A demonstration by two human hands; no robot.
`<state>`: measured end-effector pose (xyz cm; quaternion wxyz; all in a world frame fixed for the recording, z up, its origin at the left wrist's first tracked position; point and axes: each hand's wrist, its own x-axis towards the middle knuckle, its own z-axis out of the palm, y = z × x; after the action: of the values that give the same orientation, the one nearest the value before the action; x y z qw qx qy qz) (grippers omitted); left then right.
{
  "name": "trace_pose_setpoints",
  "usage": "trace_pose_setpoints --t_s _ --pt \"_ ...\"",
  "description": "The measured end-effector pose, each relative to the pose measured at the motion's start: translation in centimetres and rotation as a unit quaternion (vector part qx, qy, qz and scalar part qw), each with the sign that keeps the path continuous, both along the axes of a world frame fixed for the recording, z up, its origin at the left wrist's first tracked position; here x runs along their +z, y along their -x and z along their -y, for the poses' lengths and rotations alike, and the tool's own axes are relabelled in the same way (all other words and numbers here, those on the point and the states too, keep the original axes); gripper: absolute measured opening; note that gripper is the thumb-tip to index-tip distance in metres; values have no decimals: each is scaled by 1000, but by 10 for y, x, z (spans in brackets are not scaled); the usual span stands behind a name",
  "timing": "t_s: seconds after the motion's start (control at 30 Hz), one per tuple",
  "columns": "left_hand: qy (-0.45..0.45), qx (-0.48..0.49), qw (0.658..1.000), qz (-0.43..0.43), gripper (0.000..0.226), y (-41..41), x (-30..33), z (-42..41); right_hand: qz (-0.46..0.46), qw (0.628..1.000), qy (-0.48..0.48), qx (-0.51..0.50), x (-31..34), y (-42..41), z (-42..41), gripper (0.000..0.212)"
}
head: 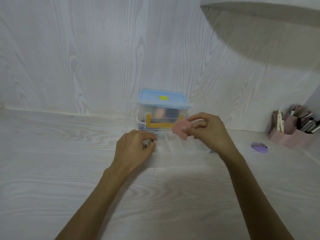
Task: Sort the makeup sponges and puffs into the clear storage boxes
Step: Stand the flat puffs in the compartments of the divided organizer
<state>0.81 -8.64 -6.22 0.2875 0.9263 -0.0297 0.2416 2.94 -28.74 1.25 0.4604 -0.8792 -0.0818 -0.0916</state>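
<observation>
Judging from how things lie, the sorting is barely under way. A pink puff (181, 130) is pinched between the thumb and fingers of the right hand (210, 131), held up on edge just above a shallow clear box (174, 144) with dividers, and not yet set down. It looks flat, round at the top with a squared lower edge, soft and matte, a dusty pink; the picture is blurred, so its texture cannot be made out. It should squash easily and weigh almost nothing.

The shallow clear box sits on the table (69, 170) toward the far edge, near its middle, and its compartments look bare as far as the blur allows. The left hand (134, 146) rests at the box's left end with its fingers curled at the rim, apparently steadying it, though whether it truly grips the rim I cannot tell for certain.

Just behind, against the wall (86, 58), stands a taller clear tub (161, 116) with a blue lid (162, 99) and a yellow handle (158, 123); dark and pale shapes show through its side, too hazy to name. Its lid looks closed.

Well to the right, near the table's far right corner, lies a small purple item (259, 147), perhaps another puff left to sort. Beyond it sits a pink organiser (285, 137) holding pens or brushes.

What remains, then, is seemingly most of the job: placing this puff, then fetching whatever else belongs.
</observation>
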Motion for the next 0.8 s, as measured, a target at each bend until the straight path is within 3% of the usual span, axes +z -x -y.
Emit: trace_pose_setpoints --t_s 0.13,0.27,0.4,0.53,0.63,0.8 --pt "41 -3 999 -34 26 -7 -1 -4 -59 985 156 50 4 -14 -35 20" --pt "42 -1 999 -33 25 -8 1 -3 -87 974 186 95 -3 -20 -57 19" --pt "46 7 999 -26 25 -4 3 1 -108 972 179 110 -12 -26 -62 18" --pt "26 -20 999 -29 26 -2 2 -1 -184 960 153 148 -10 -26 -62 32" --pt "24 -33 998 -38 27 -3 3 -2 -234 945 118 198 -2 -20 -57 14" --pt "47 -34 996 -63 12 -8 7 -1 -209 948 136 199 -7 -22 -55 25"
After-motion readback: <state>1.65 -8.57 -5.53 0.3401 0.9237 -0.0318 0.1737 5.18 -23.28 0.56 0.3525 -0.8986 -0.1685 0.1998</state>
